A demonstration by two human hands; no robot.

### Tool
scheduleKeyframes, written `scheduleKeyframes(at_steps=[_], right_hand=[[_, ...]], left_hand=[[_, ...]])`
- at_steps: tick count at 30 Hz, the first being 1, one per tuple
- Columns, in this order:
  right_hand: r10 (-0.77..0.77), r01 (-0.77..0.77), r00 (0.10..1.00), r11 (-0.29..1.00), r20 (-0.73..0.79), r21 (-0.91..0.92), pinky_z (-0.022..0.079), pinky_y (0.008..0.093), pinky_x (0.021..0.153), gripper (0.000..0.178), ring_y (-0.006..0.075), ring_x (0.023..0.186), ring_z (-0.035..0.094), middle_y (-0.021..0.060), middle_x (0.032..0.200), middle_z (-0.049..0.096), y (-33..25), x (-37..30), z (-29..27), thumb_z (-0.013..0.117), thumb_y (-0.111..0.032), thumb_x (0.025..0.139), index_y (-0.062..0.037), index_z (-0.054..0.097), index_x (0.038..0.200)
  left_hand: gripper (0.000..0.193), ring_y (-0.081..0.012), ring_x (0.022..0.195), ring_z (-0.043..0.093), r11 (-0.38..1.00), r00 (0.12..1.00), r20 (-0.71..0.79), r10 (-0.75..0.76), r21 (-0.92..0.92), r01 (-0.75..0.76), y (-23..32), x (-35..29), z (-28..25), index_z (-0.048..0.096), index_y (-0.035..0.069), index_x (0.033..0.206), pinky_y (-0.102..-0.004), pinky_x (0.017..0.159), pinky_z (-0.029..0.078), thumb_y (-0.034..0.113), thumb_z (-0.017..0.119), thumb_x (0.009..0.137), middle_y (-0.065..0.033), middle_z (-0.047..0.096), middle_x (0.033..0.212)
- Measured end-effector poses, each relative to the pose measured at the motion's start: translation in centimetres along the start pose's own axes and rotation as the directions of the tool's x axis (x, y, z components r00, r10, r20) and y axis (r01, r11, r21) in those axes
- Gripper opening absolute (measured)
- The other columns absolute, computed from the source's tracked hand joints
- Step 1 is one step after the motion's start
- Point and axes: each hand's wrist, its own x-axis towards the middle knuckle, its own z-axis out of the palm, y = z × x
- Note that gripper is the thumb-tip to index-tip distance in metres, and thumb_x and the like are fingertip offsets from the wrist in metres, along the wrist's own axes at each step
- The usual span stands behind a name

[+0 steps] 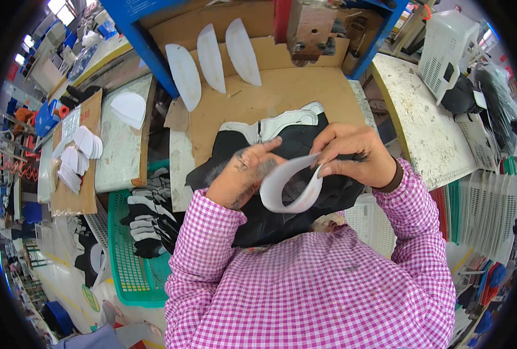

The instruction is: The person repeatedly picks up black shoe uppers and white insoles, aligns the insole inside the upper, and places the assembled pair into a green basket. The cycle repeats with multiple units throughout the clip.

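Two hands work a single white curved strip (293, 203) bent into a loop above the middle of a cardboard-covered tabletop (305, 87), toward its near edge. The right hand (351, 154) pinches the strip's ends together between thumb and fingers. The left hand (241, 168), fingers extended, sits at the loop's rounded side; whether it grips or only touches cannot be told. The key relation: the loop hangs between both hands, its long axis slanting from the bend, toward the near-left corner, up to the pinched ends, toward the far-right corner. Both hands are close, but the right alone clearly commands the ends. Beneath spreads a black piece (296, 138) edged in white along its far side, reaching past the tabletop's near edge. Three white half-moon pieces (210, 61) line the far-left corner; a metal press head (311, 29) overhangs the far edge.
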Motion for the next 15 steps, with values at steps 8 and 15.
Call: scheduleKeyframes(at_steps=[8,15], right_hand=[[0.196,0.022,0.873,0.900,-0.447,0.436,0.048,0.0300,0.084,0.009,0.0182,0.093,0.060,0.0103,0.103,0.061,6.0,-3.5,-0.7,0.071,-0.002,0.076,-0.0023,0.069,0.085],[0.466,0.012,0.832,0.526,-0.300,0.851,0.048,0.0278,0.085,0.004,0.0155,0.094,0.058,0.0073,0.108,0.058,11.5,-6.1,5.2,0.067,-0.001,0.082,0.0004,0.065,0.086]], left_hand=[[0.026,-0.0269,0.085,0.066,0.994,0.913,-0.400,0.085,-0.034,-0.108,-1.9,-6.9,-2.1,0.057,-0.007,0.109,-0.0365,0.075,0.056,0.013,0.051,0.093,-0.0197,0.065,0.098],[0.023,-0.0325,0.107,0.059,0.927,0.864,-0.503,0.022,-0.313,-0.206,-7.2,-8.1,-0.7,0.055,-0.006,0.112,-0.0400,0.091,0.051,0.002,0.051,0.090,-0.0237,0.058,0.114]])
